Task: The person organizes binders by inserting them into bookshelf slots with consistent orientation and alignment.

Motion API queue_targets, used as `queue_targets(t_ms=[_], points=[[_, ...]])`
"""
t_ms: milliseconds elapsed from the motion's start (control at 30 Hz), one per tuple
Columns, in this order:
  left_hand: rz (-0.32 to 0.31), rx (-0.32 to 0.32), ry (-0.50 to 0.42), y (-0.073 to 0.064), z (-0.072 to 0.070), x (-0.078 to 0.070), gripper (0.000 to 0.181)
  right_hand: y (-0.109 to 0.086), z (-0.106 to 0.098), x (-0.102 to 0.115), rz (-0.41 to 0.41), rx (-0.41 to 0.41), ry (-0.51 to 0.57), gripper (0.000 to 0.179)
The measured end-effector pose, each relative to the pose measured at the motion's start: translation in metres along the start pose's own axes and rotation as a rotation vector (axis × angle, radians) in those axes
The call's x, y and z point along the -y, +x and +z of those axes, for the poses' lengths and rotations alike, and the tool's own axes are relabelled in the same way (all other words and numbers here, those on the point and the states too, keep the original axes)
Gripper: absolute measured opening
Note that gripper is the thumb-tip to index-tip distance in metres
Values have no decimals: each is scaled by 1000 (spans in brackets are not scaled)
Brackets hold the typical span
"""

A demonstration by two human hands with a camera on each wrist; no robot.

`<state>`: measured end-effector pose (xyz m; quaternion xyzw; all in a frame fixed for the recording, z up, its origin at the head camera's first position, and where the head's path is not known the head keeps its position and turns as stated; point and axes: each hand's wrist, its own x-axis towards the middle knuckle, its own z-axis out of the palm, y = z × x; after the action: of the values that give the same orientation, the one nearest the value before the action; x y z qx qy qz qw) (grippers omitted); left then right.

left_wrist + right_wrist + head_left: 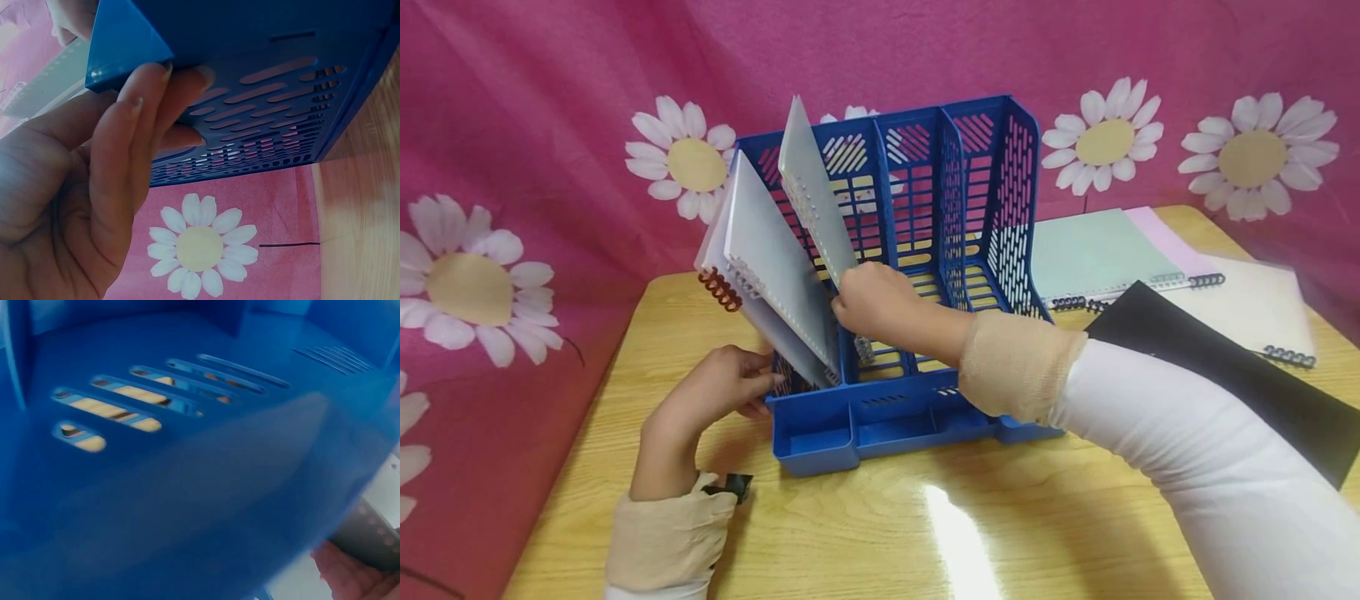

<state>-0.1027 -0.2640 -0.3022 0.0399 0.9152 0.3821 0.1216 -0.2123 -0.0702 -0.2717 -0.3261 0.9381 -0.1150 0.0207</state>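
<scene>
A blue desk file rack with upright compartments stands on the table. My right hand grips a pale-covered spiral notebook, tilted to the left, its lower end inside the second compartment from the left. In the right wrist view, fingers show at that notebook's punched edge, partly cut off by the frame. My left hand holds the rack's front left corner; the left wrist view shows thumb and fingers pinching the edge of its perforated side wall. Leaning in the leftmost compartment are pale spiral notebooks, one with a brown coil.
Small open trays run along the rack's front. To the right lie a green-covered spiral notebook, a pink sheet, a whitish spiral notebook and a black folder-like sheet. A pink flowered cloth hangs behind the table.
</scene>
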Motion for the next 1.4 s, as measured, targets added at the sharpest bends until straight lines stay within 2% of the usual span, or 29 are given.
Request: queue_targets(t_ms=[367,733,867,1100,1400], points=[[1,6,17,-1,0,-3,30,-3,20,-5,29,89,-37,28],[-12,11,19,-1,-1,-1,30,-4,23,-6,26,169,-68,34],[-10,8,24,-1,-1,-1,30,-7,20,-7,-3,181,-83,35],[-7,12,16,-1,1,-2,30,-12,2,-11,-122,238,-106,37],[-11,17,18,-1,0,-1,30,-19,-18,-14,-139,346,-182,31]])
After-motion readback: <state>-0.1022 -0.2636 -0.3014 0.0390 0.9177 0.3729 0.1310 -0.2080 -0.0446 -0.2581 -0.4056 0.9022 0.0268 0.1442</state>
